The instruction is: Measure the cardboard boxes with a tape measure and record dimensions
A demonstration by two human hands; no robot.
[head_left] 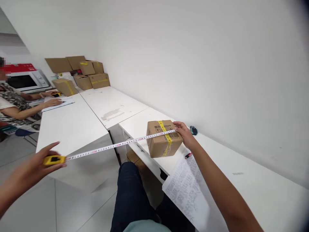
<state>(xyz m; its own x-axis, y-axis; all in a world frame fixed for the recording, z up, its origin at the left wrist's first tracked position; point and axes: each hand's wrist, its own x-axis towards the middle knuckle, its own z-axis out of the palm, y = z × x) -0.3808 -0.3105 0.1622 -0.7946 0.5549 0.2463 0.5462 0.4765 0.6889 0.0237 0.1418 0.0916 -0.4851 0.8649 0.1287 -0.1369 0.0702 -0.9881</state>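
My left hand [45, 159] is closed around a yellow tape measure [55, 159], out over the floor at the left. From its case the white tape blade [113, 145] runs to the right, pulled long and nearly straight, across the top of a small cardboard box [160, 141]. That box has yellow tape on it and sits on the white table. At its far right edge, my right hand [184, 133] pinches the blade's end against the box; the fingertips are partly hidden.
A sheet of handwritten paper [185, 190] overhangs the table edge, with a red and black pen [188, 155] on it. Behind my right hand lies a teal round item [193, 130]. Several cardboard boxes [98, 80] stand at the back. A co-worker [16, 106] sits left, writing.
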